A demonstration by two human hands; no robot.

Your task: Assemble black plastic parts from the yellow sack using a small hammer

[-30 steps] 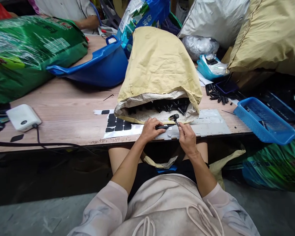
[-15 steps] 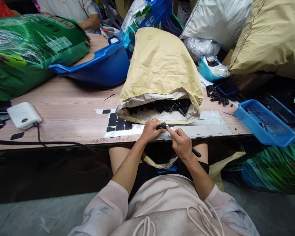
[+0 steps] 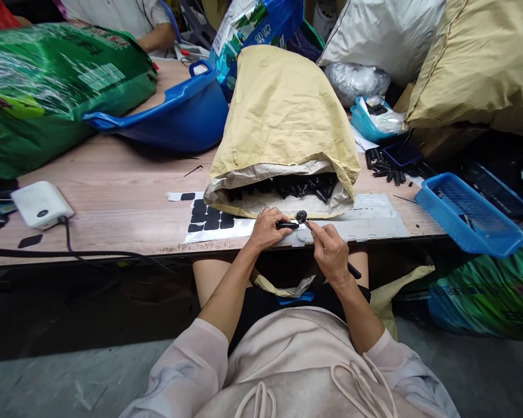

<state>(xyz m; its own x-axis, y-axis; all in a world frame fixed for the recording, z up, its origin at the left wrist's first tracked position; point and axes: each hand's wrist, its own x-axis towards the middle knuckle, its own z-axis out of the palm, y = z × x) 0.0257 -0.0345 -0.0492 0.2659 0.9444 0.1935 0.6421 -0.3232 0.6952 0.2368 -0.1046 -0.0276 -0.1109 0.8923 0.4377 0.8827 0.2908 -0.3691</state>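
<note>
My left hand [image 3: 268, 227] is closed on a short black tube-like piece [image 3: 286, 225] at the table's front edge. In my right hand [image 3: 330, 247] is a thin tool with a round black head [image 3: 301, 216]; its black handle end [image 3: 354, 270] sticks out below the palm. The round head is just right of the black piece, apart from its end. Right behind my hands, a tan woven sack [image 3: 287, 110] lies with its mouth towards me, and many black parts [image 3: 303, 186] show inside. A grey strip [image 3: 375, 227] lies under the sack's mouth.
Black stickers on a white sheet [image 3: 211, 216] lie left of my hands, beyond them a white box with a cable [image 3: 42, 204]. A blue basin [image 3: 169, 119] and a green bag [image 3: 65, 93] stand behind. On the right are a blue basket [image 3: 466, 215] and loose black parts [image 3: 390, 168].
My right hand has moved slightly right and down with the tool, so its round head has come away from the black piece. My left hand has stayed in place, still holding it.
</note>
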